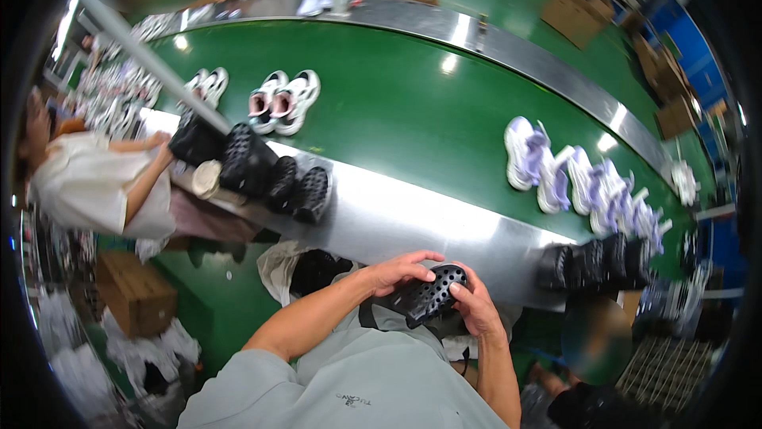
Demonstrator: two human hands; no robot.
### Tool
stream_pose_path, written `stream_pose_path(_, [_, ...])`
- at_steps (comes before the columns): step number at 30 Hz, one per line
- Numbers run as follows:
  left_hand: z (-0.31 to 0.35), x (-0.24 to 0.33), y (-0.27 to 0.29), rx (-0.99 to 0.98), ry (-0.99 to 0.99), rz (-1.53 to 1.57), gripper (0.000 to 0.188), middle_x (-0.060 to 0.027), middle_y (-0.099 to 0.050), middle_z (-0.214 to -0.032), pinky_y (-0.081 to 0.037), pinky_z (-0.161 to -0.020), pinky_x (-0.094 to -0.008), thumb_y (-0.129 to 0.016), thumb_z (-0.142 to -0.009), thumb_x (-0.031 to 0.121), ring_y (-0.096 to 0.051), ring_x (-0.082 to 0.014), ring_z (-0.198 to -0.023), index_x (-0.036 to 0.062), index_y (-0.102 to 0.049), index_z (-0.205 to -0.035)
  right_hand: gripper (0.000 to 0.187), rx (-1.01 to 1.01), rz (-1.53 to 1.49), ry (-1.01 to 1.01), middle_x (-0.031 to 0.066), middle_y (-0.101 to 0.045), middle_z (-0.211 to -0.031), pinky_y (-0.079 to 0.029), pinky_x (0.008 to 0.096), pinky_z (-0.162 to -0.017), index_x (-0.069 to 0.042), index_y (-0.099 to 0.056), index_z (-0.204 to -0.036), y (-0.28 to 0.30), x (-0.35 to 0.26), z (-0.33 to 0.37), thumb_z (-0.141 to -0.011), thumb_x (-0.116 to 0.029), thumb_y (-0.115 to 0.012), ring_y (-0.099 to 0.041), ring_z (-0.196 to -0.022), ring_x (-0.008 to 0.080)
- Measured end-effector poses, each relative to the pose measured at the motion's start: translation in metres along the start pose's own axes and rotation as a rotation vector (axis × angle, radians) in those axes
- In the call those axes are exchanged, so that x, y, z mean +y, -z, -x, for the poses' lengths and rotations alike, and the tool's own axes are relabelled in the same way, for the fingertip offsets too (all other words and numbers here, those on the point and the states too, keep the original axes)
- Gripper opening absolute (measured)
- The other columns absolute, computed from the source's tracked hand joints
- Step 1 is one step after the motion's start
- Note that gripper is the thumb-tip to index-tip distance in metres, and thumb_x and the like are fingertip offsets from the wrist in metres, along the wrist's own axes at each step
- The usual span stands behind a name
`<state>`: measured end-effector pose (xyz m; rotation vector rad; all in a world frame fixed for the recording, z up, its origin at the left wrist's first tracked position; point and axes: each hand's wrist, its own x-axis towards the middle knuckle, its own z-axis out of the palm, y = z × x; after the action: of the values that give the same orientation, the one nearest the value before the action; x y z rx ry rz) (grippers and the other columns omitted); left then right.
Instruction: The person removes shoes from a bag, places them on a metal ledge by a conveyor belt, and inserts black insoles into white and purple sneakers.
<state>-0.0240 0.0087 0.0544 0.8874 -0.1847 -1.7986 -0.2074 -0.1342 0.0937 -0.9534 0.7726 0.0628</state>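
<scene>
Between our left hand and right hand sits an insole; beyond them we see a metal ledge, the conveyor belt behind it, sneakers on it.

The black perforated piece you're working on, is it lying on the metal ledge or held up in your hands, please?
Held up: both the left hand and right hand grip the black perforated piece near the body.

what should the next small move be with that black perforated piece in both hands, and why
Probably set the black perforated insole-like piece down on the bare silver metal ledge just ahead. Both the left hand and right hand grip it close to the body, and similar black pieces already sit stacked along that ledge beside the green conveyor belt.
</scene>
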Motion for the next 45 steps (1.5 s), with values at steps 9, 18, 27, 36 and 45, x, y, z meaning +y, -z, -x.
stream_pose_path(9, [0.107,-0.032,0.064,1.217,-0.513,-0.236,0.041,-0.0086,-0.069,-0.094,-0.054,-0.075,-0.0353,-0.072,-0.089,0.025,-0.066,-0.0198,-0.086,0.0026,-0.062,-0.122,0.037,-0.313,-0.105,0.008,0.0091,-0.070,-0.109,-0.049,0.0390,-0.099,-0.003,-0.058,-0.121,-0.078,-0.063,-0.098,-0.092,-0.026,-0.061,-0.067,-0.103,0.0221])
stream_pose_path(18, [0.122,-0.054,0.166,1.801,-0.434,-0.485,0.041,-0.0155,-0.065,-0.088,-0.053,-0.080,-0.0431,-0.076,-0.079,0.019,-0.065,-0.0321,-0.088,0.0027,-0.069,-0.116,0.042,-0.742,0.209,0.129,0.0059,-0.067,-0.114,-0.050,0.0349,-0.092,-0.004,-0.052,-0.129,-0.240,-0.100,-0.225,-0.093,-0.024,-0.063,-0.064,-0.100,0.0163])
stream_pose_path(27, [0.110,-0.047,0.192,1.613,-0.361,-0.355,0.045,-0.0188,-0.066,-0.094,-0.053,-0.080,-0.0429,-0.074,-0.078,0.027,-0.066,-0.0344,-0.088,0.0036,-0.069,-0.116,0.048,-0.756,0.377,-0.119,0.0061,-0.065,-0.113,-0.052,0.0366,-0.089,-0.004,-0.054,-0.129,-0.296,-0.076,-0.289,-0.087,-0.024,-0.065,-0.063,-0.100,0.0177])
stream_pose_path(36, [0.125,-0.032,0.194,1.547,-0.342,-0.352,0.036,-0.0145,-0.070,-0.083,-0.053,-0.076,-0.0417,-0.075,-0.079,0.031,-0.068,-0.0326,-0.081,0.0012,-0.068,-0.097,0.061,-0.535,0.853,0.236,0.0203,-0.061,-0.121,-0.040,0.0418,-0.105,0.003,-0.050,-0.137,-0.296,-0.044,-0.315,-0.088,-0.032,-0.056,-0.055,-0.118,0.0328])
stream_pose_path(45, [0.131,-0.036,0.211,1.447,-0.459,-0.334,0.029,-0.0109,-0.068,-0.078,-0.049,-0.067,-0.0373,-0.074,-0.085,0.028,-0.063,-0.0213,-0.072,-0.0006,-0.067,-0.088,0.050,-0.161,0.836,0.712,0.0219,-0.062,-0.120,-0.053,0.0387,-0.080,0.000,-0.053,-0.134,-0.272,-0.042,-0.281,-0.096,-0.032,-0.063,-0.065,-0.089,0.0279])
